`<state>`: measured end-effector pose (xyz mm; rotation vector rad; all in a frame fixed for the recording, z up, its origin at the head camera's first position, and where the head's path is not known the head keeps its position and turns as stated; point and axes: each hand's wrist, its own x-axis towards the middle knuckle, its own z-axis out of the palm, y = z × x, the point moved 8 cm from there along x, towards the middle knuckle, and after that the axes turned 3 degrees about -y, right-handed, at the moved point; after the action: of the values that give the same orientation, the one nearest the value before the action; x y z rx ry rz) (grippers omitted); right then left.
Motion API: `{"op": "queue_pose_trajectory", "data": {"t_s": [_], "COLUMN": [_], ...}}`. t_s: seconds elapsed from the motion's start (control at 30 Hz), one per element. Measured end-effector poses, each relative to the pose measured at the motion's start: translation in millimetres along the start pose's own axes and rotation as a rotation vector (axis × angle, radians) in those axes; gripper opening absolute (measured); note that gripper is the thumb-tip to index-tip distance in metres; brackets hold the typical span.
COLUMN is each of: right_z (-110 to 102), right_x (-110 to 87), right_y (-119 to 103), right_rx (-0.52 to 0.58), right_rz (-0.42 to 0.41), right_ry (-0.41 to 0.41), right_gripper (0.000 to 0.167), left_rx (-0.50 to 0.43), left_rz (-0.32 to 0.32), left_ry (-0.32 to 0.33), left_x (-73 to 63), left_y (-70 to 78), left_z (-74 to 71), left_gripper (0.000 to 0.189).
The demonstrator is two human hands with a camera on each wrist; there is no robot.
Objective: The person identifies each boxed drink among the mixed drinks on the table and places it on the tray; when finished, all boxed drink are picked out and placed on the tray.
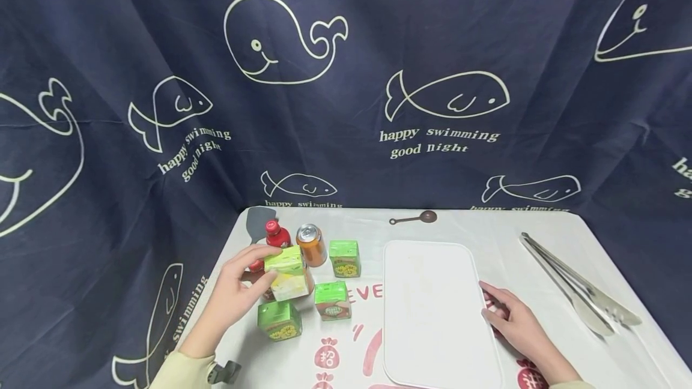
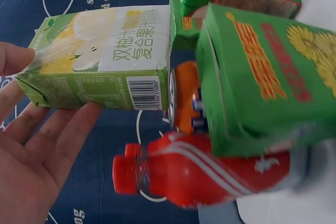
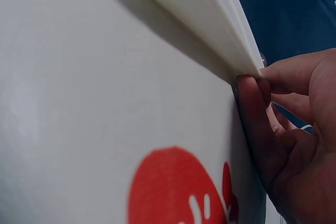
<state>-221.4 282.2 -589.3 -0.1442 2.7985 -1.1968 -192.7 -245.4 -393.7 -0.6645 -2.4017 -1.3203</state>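
Note:
A yellow-green juice carton (image 1: pixel 291 286) is in my left hand (image 1: pixel 235 287), gripped near its top between thumb and fingers. In the left wrist view, this carton (image 2: pixel 110 51) appears raised above the other drinks. Close by stand a green drink carton (image 1: pixel 280 320), an orange can (image 1: pixel 312 246) and a red bottle (image 1: pixel 277 235); another red bottle is mostly hidden behind my left hand. My right hand (image 1: pixel 512 320) pinches the right edge of a white rectangular tray (image 1: pixel 438 311). The right wrist view shows thumb and fingers on the rim of the tray (image 3: pixel 210 19).
Two more green cartons, one at the back (image 1: pixel 345 259) and one nearer (image 1: pixel 332 301), stand left of the tray. A grey spatula (image 1: pixel 259 224) lies at the back left corner, a brown spoon (image 1: pixel 428 217) at the back edge. Metal tongs (image 1: pixel 581 293) lie on the right.

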Motion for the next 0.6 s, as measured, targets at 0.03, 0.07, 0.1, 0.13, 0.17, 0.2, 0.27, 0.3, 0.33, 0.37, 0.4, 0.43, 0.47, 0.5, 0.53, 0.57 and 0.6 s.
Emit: {"op": "queue_pose_trajectory", "data": {"t_s": [0.03, 0.07, 0.1, 0.13, 0.17, 0.2, 0.27, 0.3, 0.33, 0.37, 0.4, 0.43, 0.47, 0.5, 0.53, 0.57, 0.6], "right_z": [0, 0, 0, 0, 0, 0, 0, 0, 0, 1, 1, 1, 1, 1, 1, 1, 0], "right_x": [-0.2, -0.4, -0.4, -0.5, -0.8, -0.7, -0.9, -0.7, -0.8, -0.9, -0.8, -0.9, -0.8, -0.9, -1.1, -1.1, -1.1], "right_y": [0, -1, -1, -1, -1, 0, 0, 0, 0, 1, 1, 0, 0, 0, 0, 0, -1], "right_rx": [-0.001, -0.002, -0.004, -0.003, -0.004, -0.004, -0.003, -0.004, -0.005, -0.006, -0.012, -0.016, -0.018, -0.019, -0.020, -0.018, -0.016], "right_rz": [0.000, 0.000, 0.003, 0.005, 0.006, 0.010, 0.015, 0.019, 0.022, 0.025, 0.027, 0.027, 0.027, 0.026, 0.025, 0.026, 0.026], "right_ry": [-0.002, -0.004, -0.005, -0.005, -0.006, -0.006, -0.009, -0.012, -0.013, -0.018, -0.016, -0.018, -0.018, -0.020, -0.019, -0.016, -0.015], "right_gripper": [0.064, 0.063, 0.064, 0.064, 0.064, 0.064, 0.064, 0.064, 0.064, 0.064, 0.064, 0.065, 0.065, 0.065, 0.064, 0.064, 0.065], "left_rx": [-0.014, -0.026, -0.031, -0.034, -0.033, -0.037, -0.035, -0.037, -0.046, -0.059, -0.076, -0.090, -0.104, -0.112, -0.114, -0.118, -0.118], "left_rz": [-0.003, -0.007, -0.008, -0.013, -0.014, -0.016, -0.024, -0.026, -0.029, -0.032, -0.037, -0.043, -0.048, -0.055, -0.062, -0.068, -0.075], "left_ry": [-0.009, -0.016, -0.021, -0.025, -0.026, -0.026, -0.023, -0.024, -0.028, -0.033, -0.041, -0.050, -0.058, -0.064, -0.067, -0.068, -0.070], "left_x": [2.2, 4.3, 6.3, 8.5, 10.7, 12.8, 16.9, 18.9, 20.7, 22.4, 23.9, 25.4, 26.8, 28.2, 29.6, 31.2, 32.9], "left_y": [0.3, 0.1, 0.2, 0.3, 0.4, 0.5, 0.8, 1.0, 1.0, 0.9, 0.9, 0.7, 0.7, 0.5, 0.3, 0.5, 0.5], "left_z": [2.9, 5.9, 8.7, 11.6, 14.5, 17.2, 22.4, 25.1, 28.1, 31.1, 34.3, 37.5, 40.6, 43.5, 46.2, 48.7, 51.3], "left_gripper": [0.047, 0.047, 0.046, 0.046, 0.045, 0.045, 0.045, 0.045, 0.045, 0.045, 0.045, 0.045, 0.045, 0.045, 0.045, 0.045, 0.045]}}
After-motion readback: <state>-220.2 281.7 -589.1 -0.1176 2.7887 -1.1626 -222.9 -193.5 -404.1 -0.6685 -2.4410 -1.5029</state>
